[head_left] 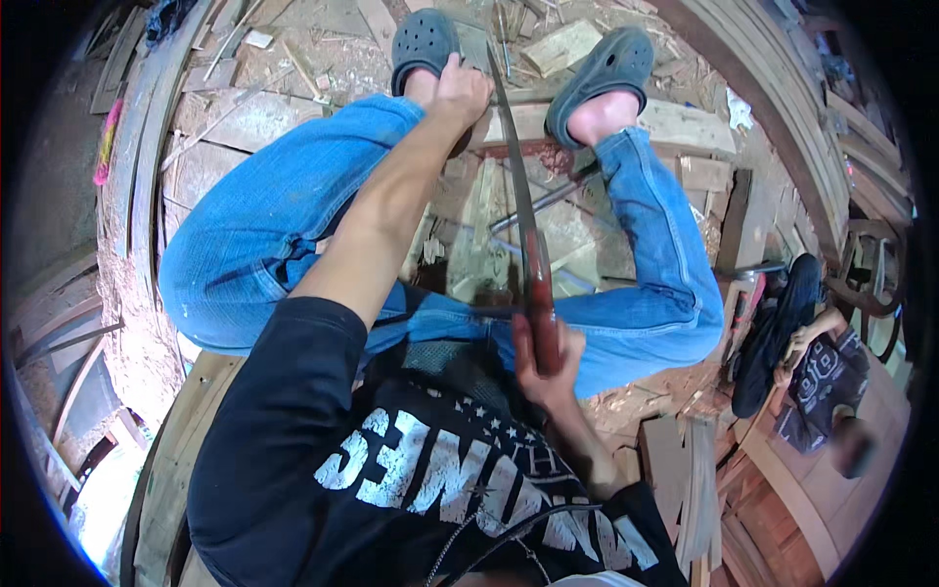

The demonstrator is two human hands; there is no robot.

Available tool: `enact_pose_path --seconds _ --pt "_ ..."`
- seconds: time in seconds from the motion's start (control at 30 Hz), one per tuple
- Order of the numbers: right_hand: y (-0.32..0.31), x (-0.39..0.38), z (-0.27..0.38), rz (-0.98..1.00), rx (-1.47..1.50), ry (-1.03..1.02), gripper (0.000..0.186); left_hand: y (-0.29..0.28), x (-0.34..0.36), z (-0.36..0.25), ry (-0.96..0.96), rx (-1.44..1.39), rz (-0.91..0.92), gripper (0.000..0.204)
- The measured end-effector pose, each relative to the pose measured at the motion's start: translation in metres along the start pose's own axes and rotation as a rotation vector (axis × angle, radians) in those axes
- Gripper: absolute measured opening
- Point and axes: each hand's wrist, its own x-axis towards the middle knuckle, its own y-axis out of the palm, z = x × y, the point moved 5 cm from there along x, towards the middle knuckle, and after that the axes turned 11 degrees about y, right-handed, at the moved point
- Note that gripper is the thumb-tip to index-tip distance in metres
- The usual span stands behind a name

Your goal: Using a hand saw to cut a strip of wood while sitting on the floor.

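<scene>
My right hand [546,357] is wrapped around the reddish-brown handle of a handsaw [518,181], close to my body. Its long, narrow blade points away from me, between my two feet. My left hand [464,93] is closed at the far end of the work, beside my left dark clog [424,44]. It grips the edge of a piece of wood [475,47] lying next to the blade; my fingers partly hide that piece. The blade passes just right of my left hand. Where its teeth meet the wood is hard to make out.
My right clog [604,83] rests by a wooden beam [675,127] crossing the floor. A metal rod [538,207] lies under the blade. Offcuts such as a short board [562,49] litter the ground. Long planks [773,88] stand at right, where another person [822,367] sits.
</scene>
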Motion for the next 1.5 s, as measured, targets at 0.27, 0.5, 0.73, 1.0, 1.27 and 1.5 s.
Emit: enact_pose_path --seconds 0.27,0.5,0.73,1.0,1.27,1.5 --pt "0.004 0.010 -0.016 0.057 -0.090 0.004 0.016 -0.003 -0.003 -0.013 -0.003 0.029 -0.008 0.027" --pt "0.010 0.028 -0.032 0.046 -0.088 0.104 0.021 -0.019 0.000 -0.027 0.025 0.024 -0.017 0.027" --pt "0.020 0.045 -0.032 0.029 -0.026 0.166 0.028 -0.027 0.004 -0.013 -0.002 -0.071 0.034 0.028" --pt "0.002 0.023 -0.034 -0.016 -0.111 0.050 0.009 -0.023 0.003 -0.028 0.010 -0.027 0.079 0.027" --pt "-0.008 0.022 -0.017 0.066 -0.018 0.087 0.015 -0.010 0.000 -0.008 -0.005 -0.028 0.029 0.025" --pt "-0.017 0.009 -0.009 0.068 -0.091 0.044 0.013 -0.009 0.001 -0.012 -0.003 -0.029 -0.013 0.026"
